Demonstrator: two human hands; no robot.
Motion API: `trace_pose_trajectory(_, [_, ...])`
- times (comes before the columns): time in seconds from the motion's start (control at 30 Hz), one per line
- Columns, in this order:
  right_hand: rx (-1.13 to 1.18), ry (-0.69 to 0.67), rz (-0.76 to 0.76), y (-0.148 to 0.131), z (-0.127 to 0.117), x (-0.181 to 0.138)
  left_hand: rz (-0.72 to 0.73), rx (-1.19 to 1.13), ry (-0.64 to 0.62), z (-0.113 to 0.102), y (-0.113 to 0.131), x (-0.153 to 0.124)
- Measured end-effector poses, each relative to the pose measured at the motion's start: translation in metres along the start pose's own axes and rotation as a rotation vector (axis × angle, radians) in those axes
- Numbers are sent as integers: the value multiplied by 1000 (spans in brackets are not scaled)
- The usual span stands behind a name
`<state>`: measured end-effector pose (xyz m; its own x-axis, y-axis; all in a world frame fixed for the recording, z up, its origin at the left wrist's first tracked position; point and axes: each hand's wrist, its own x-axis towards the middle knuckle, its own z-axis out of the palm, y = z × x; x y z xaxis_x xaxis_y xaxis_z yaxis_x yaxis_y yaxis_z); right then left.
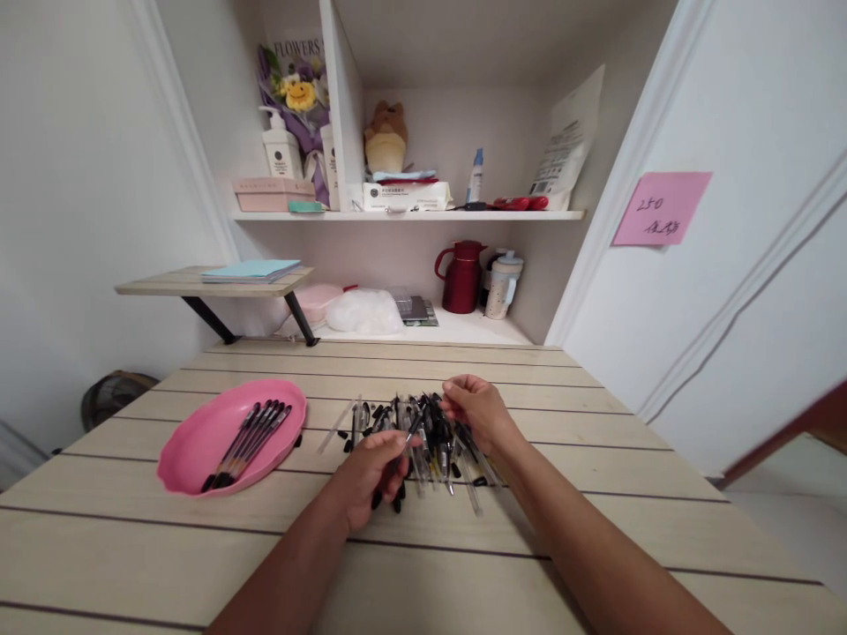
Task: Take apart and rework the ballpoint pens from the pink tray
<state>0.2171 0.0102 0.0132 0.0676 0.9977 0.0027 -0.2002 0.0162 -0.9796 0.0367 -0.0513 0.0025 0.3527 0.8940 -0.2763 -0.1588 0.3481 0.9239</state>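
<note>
My left hand [371,474] is closed around a pen [414,429], whose dark end sticks out above the thumb toward the upper right. My right hand [477,409] hovers over the far right side of the pile with thumb and fingers pinched together; anything between them is too small to make out. Under and between both hands lies a loose heap of pen parts [437,441]: clear barrels, black caps and dark pieces. To the left, a pink scalloped tray [182,441] holds several assembled black pens [248,445] lying side by side.
A small raised shelf [159,280] on black legs stands at the table's back left, bearing blue paper. Behind the table, a cabinet holds a dark red jug [461,280], a pale cup [504,287] and a white plastic bag [363,313]. A pink note [663,208] hangs at right.
</note>
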Motion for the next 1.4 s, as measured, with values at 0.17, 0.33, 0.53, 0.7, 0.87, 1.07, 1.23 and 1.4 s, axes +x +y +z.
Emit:
trace_pose_trajectory(0.17, [-675,-122,-204,9,1,-4,79,-17,107,-2,2,2])
trace_pose_trajectory(0.33, [-1009,-145,-290,6,6,-12,114,-8,161,-1,2,2])
trace_pose_trajectory(0.53, [-819,-90,-187,2,7,-11,119,57,170,4,0,0])
trace_pose_trajectory(0.7, [-334,-276,84,5,17,-17,141,154,181,9,-4,1])
trace_pose_trajectory(0.87, [-121,-224,87,6,20,-17,136,155,119,10,-3,1])
trace_pose_trajectory(1.07, [72,-20,26,0,3,0,82,163,109,10,-1,-4])
trace_pose_trajectory(1.23, [235,167,-108,-7,-21,15,72,224,127,11,2,-6])
trace_pose_trajectory(1.4, [226,395,-120,-9,-39,21,143,299,311,2,3,-1])
